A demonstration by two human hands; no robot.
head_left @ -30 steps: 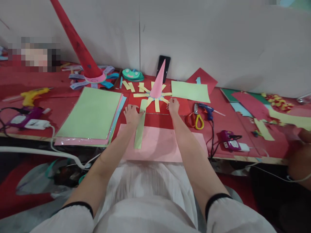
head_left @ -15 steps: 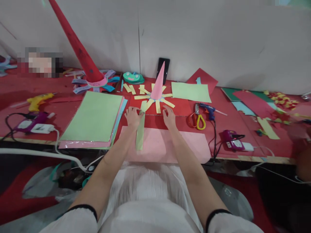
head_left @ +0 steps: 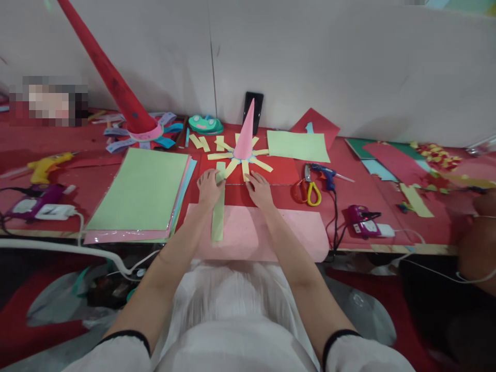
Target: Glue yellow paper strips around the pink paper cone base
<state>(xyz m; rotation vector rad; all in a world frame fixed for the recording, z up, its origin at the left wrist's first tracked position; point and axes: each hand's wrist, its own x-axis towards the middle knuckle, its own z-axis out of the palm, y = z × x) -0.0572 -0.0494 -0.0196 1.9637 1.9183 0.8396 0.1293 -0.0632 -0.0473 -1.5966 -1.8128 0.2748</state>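
Observation:
My left hand is closed on a long light green paper strip, whose lower end hangs over a pink paper sheet. Standing upright in front of me is a pink paper cone, ringed at its base by pale yellow paper strips that fan outward. My right hand has its fingers apart and curved, with the fingertips at the end of the front yellow strip; whether they touch it I cannot tell. Red paper lies beneath the cone.
Left are stacked green sheets, a yellow glue gun and a tall red cone. Right lie scissors, a blue glue gun and a purple power adapter. A phone leans on the wall. Another person's arm shows at far right.
My right hand has moved up to the tip of the front yellow strip. My left hand still holds the green strip. The whole view has shifted slightly.

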